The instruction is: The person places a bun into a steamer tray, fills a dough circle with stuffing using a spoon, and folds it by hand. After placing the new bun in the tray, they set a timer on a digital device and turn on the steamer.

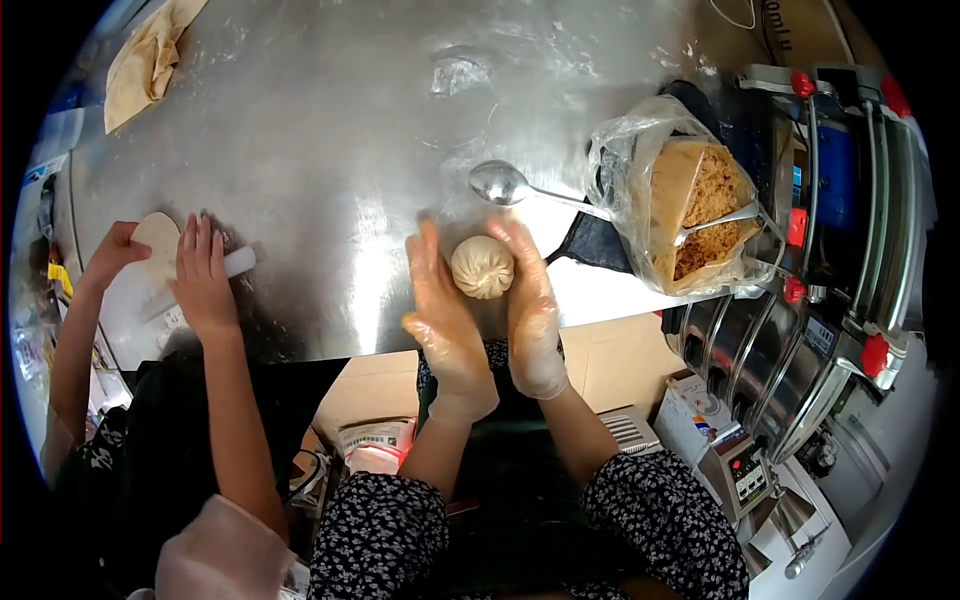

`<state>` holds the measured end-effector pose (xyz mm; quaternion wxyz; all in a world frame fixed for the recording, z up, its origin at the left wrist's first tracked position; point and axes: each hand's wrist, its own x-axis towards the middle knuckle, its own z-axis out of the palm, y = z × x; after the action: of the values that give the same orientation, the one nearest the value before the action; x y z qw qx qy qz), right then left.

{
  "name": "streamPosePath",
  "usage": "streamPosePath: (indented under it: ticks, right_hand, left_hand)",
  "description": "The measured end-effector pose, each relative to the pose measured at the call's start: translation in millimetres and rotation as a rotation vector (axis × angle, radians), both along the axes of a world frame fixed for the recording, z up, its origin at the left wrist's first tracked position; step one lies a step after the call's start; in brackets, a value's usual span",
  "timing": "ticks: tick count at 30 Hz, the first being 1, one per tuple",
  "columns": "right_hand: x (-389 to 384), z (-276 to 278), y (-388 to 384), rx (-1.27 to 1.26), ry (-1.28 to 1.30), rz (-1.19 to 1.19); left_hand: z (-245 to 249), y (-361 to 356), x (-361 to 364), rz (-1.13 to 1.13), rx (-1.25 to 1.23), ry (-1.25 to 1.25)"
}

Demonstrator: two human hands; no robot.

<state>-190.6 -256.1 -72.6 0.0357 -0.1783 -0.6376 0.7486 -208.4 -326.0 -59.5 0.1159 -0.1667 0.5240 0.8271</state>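
A round, pleated ball of dough (482, 266) sits between my two hands near the front edge of the steel table (330, 130). My left hand (446, 318), in a thin clear glove, presses against its left side with the fingers straight. My right hand (530, 310), also gloved, cups its right side. Both palms face the dough.
A metal spoon (505, 185) lies just behind the dough. A plastic bag of brown crumbly filling (700, 205) with a utensil in it stands at the right, beside a steel machine (830, 250). At the left, another person's hands (200, 280) roll a flat dough disc (158, 238). More dough (145, 60) lies far left.
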Motion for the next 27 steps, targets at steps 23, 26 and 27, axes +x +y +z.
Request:
streamPosePath:
  ticks: [23,26,27]
  right_hand:
    - [51,75,209,1.293,-0.062,-0.515]
    - [30,83,247,1.534,-0.194,-0.241]
    - [26,82,258,1.604,-0.223,-0.145]
  left_hand:
    - [25,27,37,0.028,-0.357,0.426]
    - [24,36,44,-0.033,-0.340,0.408]
    - [25,40,45,-0.042,-0.333,0.392]
